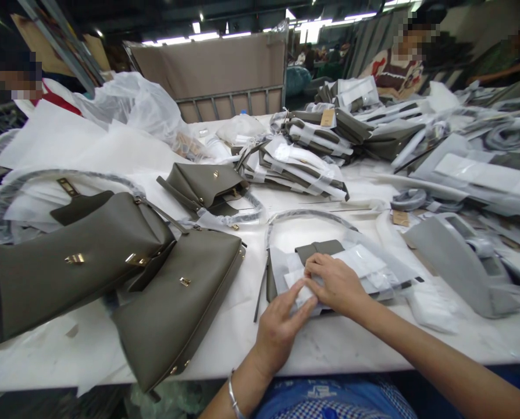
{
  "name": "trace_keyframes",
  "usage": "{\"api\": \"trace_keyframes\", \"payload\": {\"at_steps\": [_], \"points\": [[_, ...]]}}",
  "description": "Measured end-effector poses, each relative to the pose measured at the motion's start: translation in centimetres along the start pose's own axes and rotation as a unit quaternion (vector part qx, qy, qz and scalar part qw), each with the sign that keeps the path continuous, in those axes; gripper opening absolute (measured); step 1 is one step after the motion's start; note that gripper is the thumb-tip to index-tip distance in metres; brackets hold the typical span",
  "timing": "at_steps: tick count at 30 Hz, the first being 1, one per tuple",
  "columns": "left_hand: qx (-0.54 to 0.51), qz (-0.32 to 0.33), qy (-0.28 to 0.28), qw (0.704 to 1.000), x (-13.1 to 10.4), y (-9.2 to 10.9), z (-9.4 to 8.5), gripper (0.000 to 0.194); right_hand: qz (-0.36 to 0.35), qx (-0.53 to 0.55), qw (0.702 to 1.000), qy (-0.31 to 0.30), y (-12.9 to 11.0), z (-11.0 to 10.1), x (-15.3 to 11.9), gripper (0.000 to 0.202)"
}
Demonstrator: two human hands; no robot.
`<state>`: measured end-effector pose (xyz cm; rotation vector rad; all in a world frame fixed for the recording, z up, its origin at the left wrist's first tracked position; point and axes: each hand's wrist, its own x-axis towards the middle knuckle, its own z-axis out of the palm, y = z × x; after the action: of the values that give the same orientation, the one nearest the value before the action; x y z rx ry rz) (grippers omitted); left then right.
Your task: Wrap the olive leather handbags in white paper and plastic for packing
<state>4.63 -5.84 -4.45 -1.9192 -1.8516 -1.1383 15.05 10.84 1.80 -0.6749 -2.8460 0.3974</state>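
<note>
An olive-green handbag, partly covered in white wrapping paper (287, 260), lies flat in front of me. Its flap (319, 249) shows at the top, and its plastic-wrapped handle (316, 215) arches behind. My left hand (281, 320) rests at the near edge of the paper, thumb and forefinger stretched and apart. Touching its fingertips, my right hand (336, 283) is curled in a pinch over the paper; what it grips is hidden. A clear plastic piece (369, 261) lies over the paper at right. Two larger olive handbags (68, 262) with gold clasps lie to the left.
Another olive bag (205, 183) and a stack of wrapped bags (290, 166) stand behind. Grey bag parts (460, 262) and a white packet (434, 305) lie right. Plastic sheeting (133, 105) heaps at the back left. Other people are across the table (351, 349).
</note>
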Motion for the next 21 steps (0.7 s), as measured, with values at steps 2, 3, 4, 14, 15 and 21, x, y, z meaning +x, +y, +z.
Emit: {"api": "trace_keyframes", "payload": {"at_steps": [2,3,4,14,15,21], "points": [[-0.006,0.012,-0.026,1.000,0.2,0.0,-0.2,0.044,0.003,-0.014,1.000,-0.001,-0.2,0.0,0.0,0.011],[-0.010,0.010,-0.037,0.999,0.2,0.0,-0.4,0.043,0.004,-0.022,1.000,0.001,-0.2,0.0,0.0,0.011],[-0.012,0.003,-0.045,0.999,0.3,0.0,-0.5,0.042,0.006,-0.029,1.000,0.002,-0.3,0.0,0.0,0.012],[0.033,-0.020,-0.070,0.997,0.5,-0.2,-0.7,0.048,-0.015,0.102,0.993,0.059,0.9,-1.6,-1.3,0.014],[0.035,-0.014,-0.066,0.997,0.5,-0.2,-0.6,0.048,-0.017,0.131,0.988,0.084,1.7,-2.2,-2.2,0.015],[0.033,0.011,-0.048,0.998,-0.1,-1.1,-0.4,0.049,0.128,0.006,0.962,0.242,12.0,-8.7,-9.7,0.026]]}}
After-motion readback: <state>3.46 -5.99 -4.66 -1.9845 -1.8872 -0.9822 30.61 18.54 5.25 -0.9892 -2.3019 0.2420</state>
